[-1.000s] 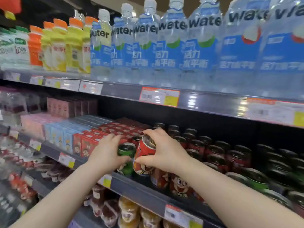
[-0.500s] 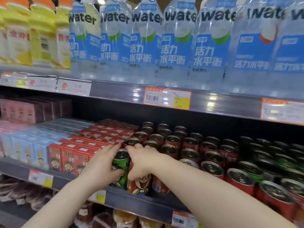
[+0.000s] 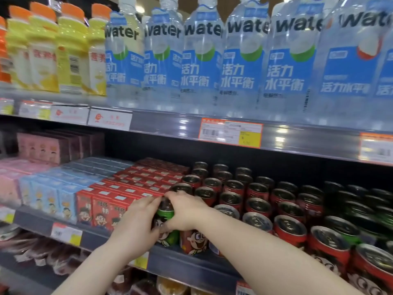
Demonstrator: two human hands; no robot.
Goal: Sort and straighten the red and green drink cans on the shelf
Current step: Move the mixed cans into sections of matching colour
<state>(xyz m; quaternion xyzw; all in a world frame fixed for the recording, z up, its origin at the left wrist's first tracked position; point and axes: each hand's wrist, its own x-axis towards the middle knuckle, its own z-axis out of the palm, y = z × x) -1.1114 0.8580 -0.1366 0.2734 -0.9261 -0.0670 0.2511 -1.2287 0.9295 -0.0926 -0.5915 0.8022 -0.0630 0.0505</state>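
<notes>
A green can (image 3: 167, 225) with a cartoon face stands upright at the front left of the can rows on the middle shelf (image 3: 191, 267). My left hand (image 3: 138, 226) wraps its left side and my right hand (image 3: 184, 211) grips its top and right side. A red can (image 3: 194, 241) stands right beside it, under my right wrist. Rows of red cans (image 3: 257, 207) run back and to the right, with green cans (image 3: 348, 228) mixed in further right.
Red drink cartons (image 3: 102, 211) press against the cans' left side, then blue cartons (image 3: 49, 196) and pink ones. The upper shelf carries water bottles (image 3: 202, 67) and yellow bottles (image 3: 42, 52), with price tags (image 3: 230, 133) on its edge. Packaged goods fill the shelf below.
The red can that my right hand held tilted a second ago now stands on the shelf. My right hand has moved onto the green can alongside my left hand.
</notes>
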